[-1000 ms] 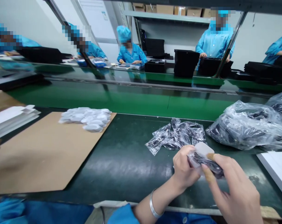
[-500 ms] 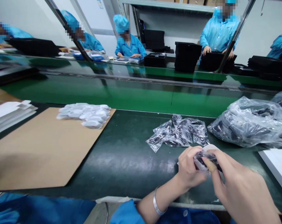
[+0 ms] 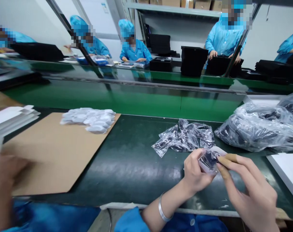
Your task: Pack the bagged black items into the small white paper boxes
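Observation:
My left hand [image 3: 193,170] is closed around what looks like a small white box [image 3: 219,150], its rounded flap standing up at the far side. A black item in a clear plastic bag [image 3: 208,160] sits at the mouth of the box. With thumb and fingers, my right hand [image 3: 250,183] pinches the near edge of that bag; its fingertips wear yellowish covers. Just beyond my hands lies a loose pile of similar clear bags with black items [image 3: 187,137]. What exactly is inside the bags is too small to make out.
Right of the pile rests a large clear plastic sack [image 3: 255,127] of dark items. White boxes [image 3: 288,170] lie at the right edge. On the left, a cardboard sheet [image 3: 61,154] carries white wrapped pieces [image 3: 90,117]. A neighbour's blurred hand [image 3: 12,170] reaches in there. Co-workers sit across the green conveyor [image 3: 146,98].
My right hand has drawn back slightly to the right, its fingers now at the bag's edge, showing more of the black item. A neighbour's hand has come in at the left.

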Available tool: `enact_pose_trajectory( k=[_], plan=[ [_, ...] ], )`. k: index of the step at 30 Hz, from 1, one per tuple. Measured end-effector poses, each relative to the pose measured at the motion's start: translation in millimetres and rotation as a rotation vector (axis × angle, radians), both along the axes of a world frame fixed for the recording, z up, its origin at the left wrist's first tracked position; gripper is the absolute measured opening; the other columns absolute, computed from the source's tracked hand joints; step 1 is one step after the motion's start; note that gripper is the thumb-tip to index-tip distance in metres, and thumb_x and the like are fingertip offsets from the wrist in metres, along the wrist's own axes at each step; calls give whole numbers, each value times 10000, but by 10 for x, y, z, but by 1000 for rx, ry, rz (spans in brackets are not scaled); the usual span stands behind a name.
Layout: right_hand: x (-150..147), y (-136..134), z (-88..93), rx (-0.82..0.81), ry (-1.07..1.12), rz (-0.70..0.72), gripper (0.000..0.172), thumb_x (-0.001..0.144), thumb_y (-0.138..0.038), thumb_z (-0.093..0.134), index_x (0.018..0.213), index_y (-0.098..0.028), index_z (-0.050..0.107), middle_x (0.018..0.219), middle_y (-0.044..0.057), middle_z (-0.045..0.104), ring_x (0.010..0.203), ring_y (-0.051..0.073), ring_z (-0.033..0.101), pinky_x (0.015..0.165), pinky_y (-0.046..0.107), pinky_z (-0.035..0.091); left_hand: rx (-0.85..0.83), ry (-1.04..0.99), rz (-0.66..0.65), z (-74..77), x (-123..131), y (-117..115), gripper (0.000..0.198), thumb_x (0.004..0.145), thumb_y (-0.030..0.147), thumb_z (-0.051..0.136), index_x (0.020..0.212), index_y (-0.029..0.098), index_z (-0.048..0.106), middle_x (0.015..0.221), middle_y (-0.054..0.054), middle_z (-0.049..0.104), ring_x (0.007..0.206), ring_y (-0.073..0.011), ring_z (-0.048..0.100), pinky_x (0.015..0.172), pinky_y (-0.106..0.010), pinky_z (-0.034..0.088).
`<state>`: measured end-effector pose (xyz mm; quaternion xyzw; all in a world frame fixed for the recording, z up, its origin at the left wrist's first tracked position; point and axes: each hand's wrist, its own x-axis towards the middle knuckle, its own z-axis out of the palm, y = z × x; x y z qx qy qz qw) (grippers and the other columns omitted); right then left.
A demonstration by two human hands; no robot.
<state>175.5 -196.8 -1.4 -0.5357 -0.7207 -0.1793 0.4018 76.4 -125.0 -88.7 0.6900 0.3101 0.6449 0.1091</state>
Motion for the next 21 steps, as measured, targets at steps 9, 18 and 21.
enact_pose_trajectory(
  k=[9,18,21],
  plan=[
    [-41,123,-29,-16,-84,9,140,844,-134,602,757,-193,509,784,35,623,778,178,483,719,348,355,20,-9,-37,42,-65,-29,392,891,318,587,1234,178,459,891,-53,677,694,-174,706,607,-277,596],
    [-267,103,-162,8,11,-40,134,836,-191,631,756,-198,524,863,35,621,845,184,515,766,363,308,-94,-76,-63,-82,-57,-37,422,893,418,577,1233,196,463,934,-55,695,705,-172,701,608,-275,583],
    [-268,139,-172,-10,-19,-112,147,857,-243,591,735,-191,529,903,49,639,904,214,530,781,380,284,-67,-66,-47,-70,-52,-20,419,886,386,600,1237,193,475,932,-43,703,705,-165,705,611,-273,586]
  ],
)
